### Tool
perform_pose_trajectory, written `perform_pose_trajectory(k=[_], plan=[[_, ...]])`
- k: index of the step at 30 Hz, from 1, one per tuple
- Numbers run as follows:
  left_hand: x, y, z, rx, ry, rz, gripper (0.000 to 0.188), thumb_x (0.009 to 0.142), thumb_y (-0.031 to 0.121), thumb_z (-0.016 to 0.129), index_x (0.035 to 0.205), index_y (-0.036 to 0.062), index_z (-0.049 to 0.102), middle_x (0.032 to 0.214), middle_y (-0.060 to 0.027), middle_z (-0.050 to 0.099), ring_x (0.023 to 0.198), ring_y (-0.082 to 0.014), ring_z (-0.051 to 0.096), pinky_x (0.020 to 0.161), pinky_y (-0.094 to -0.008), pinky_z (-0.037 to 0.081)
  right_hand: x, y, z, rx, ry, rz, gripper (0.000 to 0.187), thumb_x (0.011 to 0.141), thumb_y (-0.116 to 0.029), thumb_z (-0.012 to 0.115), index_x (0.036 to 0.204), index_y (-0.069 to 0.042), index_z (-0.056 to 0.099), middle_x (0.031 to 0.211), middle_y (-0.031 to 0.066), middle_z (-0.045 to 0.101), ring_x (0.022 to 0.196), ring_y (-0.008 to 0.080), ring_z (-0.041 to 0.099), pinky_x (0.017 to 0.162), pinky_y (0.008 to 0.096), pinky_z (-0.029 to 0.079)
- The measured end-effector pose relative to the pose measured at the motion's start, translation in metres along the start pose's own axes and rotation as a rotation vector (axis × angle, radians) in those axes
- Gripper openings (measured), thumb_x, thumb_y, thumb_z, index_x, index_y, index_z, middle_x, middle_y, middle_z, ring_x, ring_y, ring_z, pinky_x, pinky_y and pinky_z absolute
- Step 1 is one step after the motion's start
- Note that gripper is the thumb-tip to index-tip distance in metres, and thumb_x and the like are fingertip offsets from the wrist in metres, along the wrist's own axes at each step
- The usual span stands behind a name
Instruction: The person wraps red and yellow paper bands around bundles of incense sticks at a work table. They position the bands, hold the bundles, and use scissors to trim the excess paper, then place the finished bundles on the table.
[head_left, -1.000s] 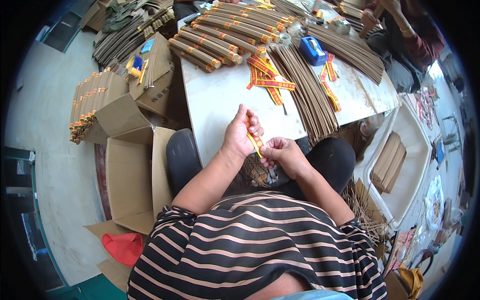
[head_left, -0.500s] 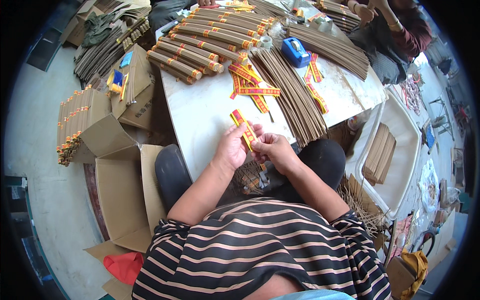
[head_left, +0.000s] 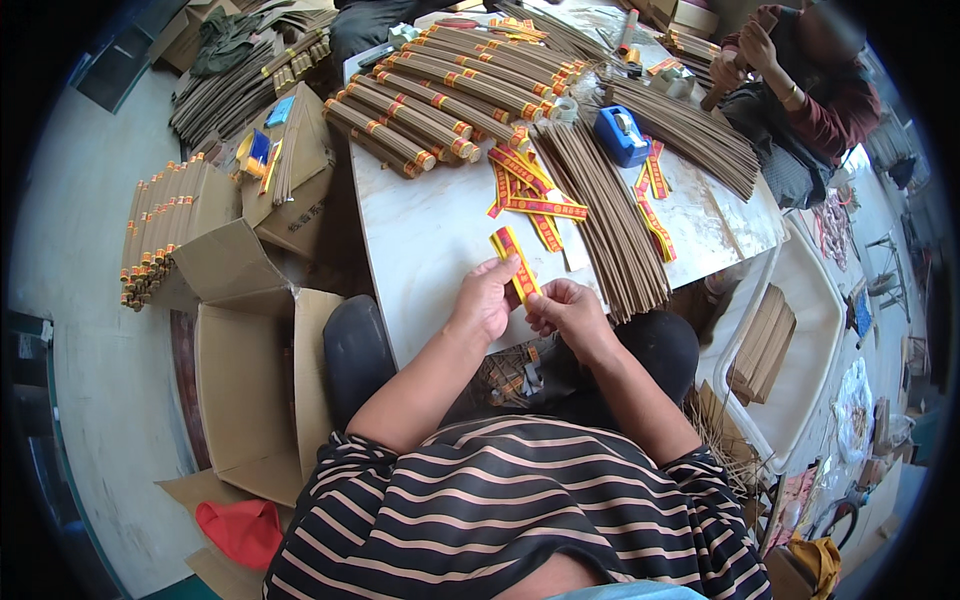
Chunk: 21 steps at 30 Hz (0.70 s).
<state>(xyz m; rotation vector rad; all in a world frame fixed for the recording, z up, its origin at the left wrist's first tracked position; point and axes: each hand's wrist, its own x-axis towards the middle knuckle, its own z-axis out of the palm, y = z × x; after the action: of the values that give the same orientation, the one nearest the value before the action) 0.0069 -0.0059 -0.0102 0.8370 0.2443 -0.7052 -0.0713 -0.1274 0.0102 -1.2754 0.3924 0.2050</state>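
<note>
Since a second ago, more of the red-and-yellow paper strip (head_left: 516,268) has come into sight, its upper end now clear of the fingers that covered it. It slants between the person's two hands, top leaning left, near the front edge of the pale surface (head_left: 428,235). The left hand (head_left: 486,302) pinches its left side between thumb and fingers; the right hand (head_left: 570,317) pinches its lower end with thumb and fingertips. Bare surface lies open left of the strip, out to the left edge. Beyond the strip, loose red-and-yellow strips (head_left: 535,195) overlap in a pile, with banded stick bundles (head_left: 445,95) stacked behind, along the far left. To the right, space is tighter: a row of loose brown sticks (head_left: 608,230) runs toward the front edge, its near ends reaching the brink, with a blue tape dispenser (head_left: 622,137) just beside its far part. Past the left edge stands an open cardboard box (head_left: 245,385); past the right front edge, a white tub (head_left: 812,385) holds brown bundles (head_left: 763,345). Another person (head_left: 825,115) sits at the far right.
</note>
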Motion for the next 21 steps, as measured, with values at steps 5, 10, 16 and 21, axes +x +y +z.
perform_pose_trajectory(k=[5, 10, 16, 21], plan=[[0.019, 0.012, 0.014, -0.024, -0.023, 0.071, 0.021, 0.084, 0.014, 0.054, 0.1, 0.0007, 0.052, 0.092, -0.0093, 0.06, 0.081, -0.0182, 0.06, 0.072, -0.0319, 0.049, 0.016, -0.013, -0.001, -0.489, 0.21, -0.348, 0.033, 0.075, -0.022, 0.067, 0.093, 0.002, 0.052, 0.075, 0.0095, 0.058, 0.068, 0.0145, 0.055, 0.063, 0.0268, 0.045], [0.031, 0.02, 0.024, -0.034, 0.004, 0.077, 0.021, 0.082, 0.014, 0.057, 0.1, 0.0029, 0.053, 0.089, -0.0076, 0.06, 0.079, -0.0168, 0.059, 0.07, -0.0328, 0.049, 0.042, -0.024, -0.01, -0.614, 0.251, -0.474, 0.034, 0.077, -0.027, 0.065, 0.09, 0.002, 0.054, 0.073, 0.0088, 0.058, 0.067, 0.0137, 0.054, 0.061, 0.0258, 0.044], [0.035, 0.02, 0.032, 0.016, -0.013, 0.061, 0.02, 0.081, 0.01, 0.057, 0.1, 0.0037, 0.052, 0.09, -0.0065, 0.059, 0.081, -0.0164, 0.059, 0.072, -0.0319, 0.049, 0.075, -0.06, -0.015, -0.397, 0.199, -0.369, 0.025, 0.08, -0.02, 0.062, 0.082, 0.003, 0.055, 0.068, 0.0053, 0.057, 0.06, 0.0086, 0.05, 0.053, 0.0235, 0.042], [0.042, 0.022, 0.038, 0.033, -0.102, 0.092, 0.024, 0.082, 0.005, 0.054, 0.105, 0.002, 0.049, 0.092, -0.0076, 0.057, 0.081, -0.0162, 0.058, 0.072, -0.032, 0.051, 0.096, -0.06, -0.021, -0.315, 0.161, -0.339, 0.019, 0.079, -0.016, 0.063, 0.077, 0.002, 0.056, 0.064, 0.0019, 0.054, 0.056, 0.0062, 0.046, 0.049, 0.0209, 0.038]])
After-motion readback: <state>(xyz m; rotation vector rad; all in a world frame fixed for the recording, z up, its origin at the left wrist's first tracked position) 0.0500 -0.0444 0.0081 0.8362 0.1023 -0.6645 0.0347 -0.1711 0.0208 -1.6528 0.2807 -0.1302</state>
